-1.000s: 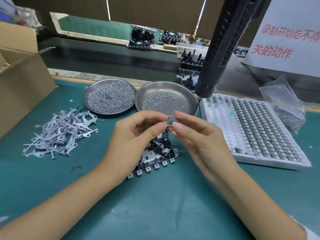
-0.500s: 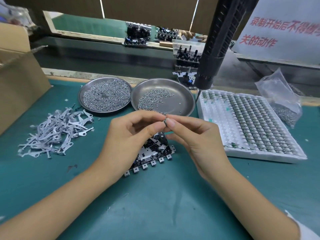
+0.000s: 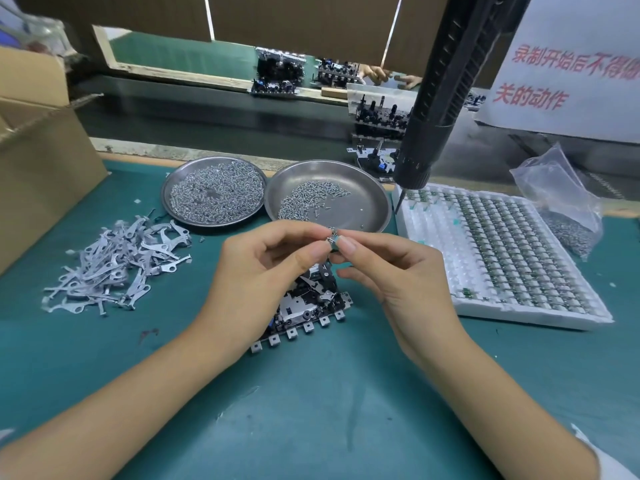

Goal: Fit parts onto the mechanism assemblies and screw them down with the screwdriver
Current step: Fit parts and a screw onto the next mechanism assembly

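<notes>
Both hands, left hand point(image 3: 266, 271) and right hand point(image 3: 398, 275), pinch a tiny part point(image 3: 332, 237) above the mechanism assembly point(image 3: 311, 303), so seating it, then grabbing the screwdriver point(image 3: 436, 95), looks next.

Open green surface point(image 3: 311, 427) fills the lower frame, crossed only by the two forearms. Both hands point(image 3: 263, 271) point(image 3: 391, 271) meet mid-frame above the assembly point(image 3: 311, 306), closing the centre. At left the lever pile point(image 3: 114, 268) and the box point(image 3: 41, 174) block the way. Two dishes point(image 3: 214, 192) point(image 3: 367, 202) line the back. The hanging screwdriver point(image 3: 436, 109) stands over the tray point(image 3: 502, 251) at right, a bag point(image 3: 561, 202) beyond.
</notes>
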Demonstrator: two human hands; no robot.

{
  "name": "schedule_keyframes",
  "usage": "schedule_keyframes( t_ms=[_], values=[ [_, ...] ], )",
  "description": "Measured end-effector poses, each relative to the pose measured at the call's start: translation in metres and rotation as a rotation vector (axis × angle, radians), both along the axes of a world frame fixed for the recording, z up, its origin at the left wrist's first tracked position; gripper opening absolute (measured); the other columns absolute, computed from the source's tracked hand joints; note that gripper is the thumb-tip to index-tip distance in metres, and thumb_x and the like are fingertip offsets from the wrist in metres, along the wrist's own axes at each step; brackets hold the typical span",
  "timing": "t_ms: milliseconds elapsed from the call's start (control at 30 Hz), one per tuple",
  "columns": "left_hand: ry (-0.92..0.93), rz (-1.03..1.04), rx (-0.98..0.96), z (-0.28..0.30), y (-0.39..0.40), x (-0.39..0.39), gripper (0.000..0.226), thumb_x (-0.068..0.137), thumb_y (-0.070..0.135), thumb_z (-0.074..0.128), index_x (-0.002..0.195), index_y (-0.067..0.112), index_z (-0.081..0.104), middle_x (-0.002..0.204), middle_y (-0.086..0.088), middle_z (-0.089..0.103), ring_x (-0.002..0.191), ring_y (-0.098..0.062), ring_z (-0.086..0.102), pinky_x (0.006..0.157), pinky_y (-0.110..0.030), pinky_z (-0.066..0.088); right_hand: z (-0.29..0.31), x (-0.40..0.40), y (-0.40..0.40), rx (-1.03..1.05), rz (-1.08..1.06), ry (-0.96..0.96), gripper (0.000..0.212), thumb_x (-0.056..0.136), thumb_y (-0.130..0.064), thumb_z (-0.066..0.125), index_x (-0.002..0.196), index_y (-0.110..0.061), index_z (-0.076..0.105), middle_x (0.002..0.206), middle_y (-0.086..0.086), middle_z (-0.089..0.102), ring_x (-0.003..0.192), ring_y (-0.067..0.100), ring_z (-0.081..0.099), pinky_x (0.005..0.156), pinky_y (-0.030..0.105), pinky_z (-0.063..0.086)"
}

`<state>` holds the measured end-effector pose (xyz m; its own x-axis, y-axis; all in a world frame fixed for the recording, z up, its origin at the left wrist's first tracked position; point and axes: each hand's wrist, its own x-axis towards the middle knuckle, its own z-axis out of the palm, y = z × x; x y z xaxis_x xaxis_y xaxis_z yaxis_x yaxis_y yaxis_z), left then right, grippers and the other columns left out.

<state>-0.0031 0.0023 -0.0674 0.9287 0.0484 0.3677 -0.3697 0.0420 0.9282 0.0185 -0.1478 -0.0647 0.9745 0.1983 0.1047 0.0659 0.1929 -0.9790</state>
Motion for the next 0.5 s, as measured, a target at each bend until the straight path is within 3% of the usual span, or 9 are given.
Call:
schedule_keyframes(
  t_ms=[267, 400, 500],
  values=[
    [-0.010, -0.008, 0.070, 0.001, 0.001, -0.001, 0.013, 0.077, 0.015, 0.065, 0.088, 0.017, 0.070, 0.080, 0.011, 0.072, 0.074, 0.001, 0.067, 0.064, -0.010, 0.049, -0.001, 0.001, -0.002, -0.054, 0.038, -0.038, 0.023, 0.073, -0.022, 0.072, 0.093, -0.011, 0.076, 0.081, 0.004, 0.074, 0.076, 0.013, 0.069, 0.067, 0.020, 0.053],
    [-0.143, 0.143, 0.370, 0.001, 0.011, 0.002, 0.018, 0.077, 0.032, 0.068, 0.095, 0.029, 0.068, 0.091, 0.007, 0.061, 0.081, -0.007, 0.061, 0.073, -0.019, 0.049, 0.001, 0.002, -0.003, -0.091, 0.094, -0.081, 0.022, 0.074, -0.021, 0.070, 0.095, -0.016, 0.076, 0.085, 0.005, 0.075, 0.071, 0.010, 0.066, 0.064, 0.018, 0.052],
    [-0.151, 0.158, 0.405, 0.002, 0.016, 0.003, 0.027, 0.075, 0.029, 0.071, 0.101, 0.029, 0.064, 0.090, 0.007, 0.057, 0.082, -0.009, 0.058, 0.077, -0.021, 0.048, 0.001, 0.002, -0.003, -0.142, 0.122, -0.127, 0.017, 0.074, -0.025, 0.070, 0.089, -0.023, 0.077, 0.081, -0.004, 0.075, 0.072, 0.005, 0.066, 0.067, 0.019, 0.054]
  ],
)
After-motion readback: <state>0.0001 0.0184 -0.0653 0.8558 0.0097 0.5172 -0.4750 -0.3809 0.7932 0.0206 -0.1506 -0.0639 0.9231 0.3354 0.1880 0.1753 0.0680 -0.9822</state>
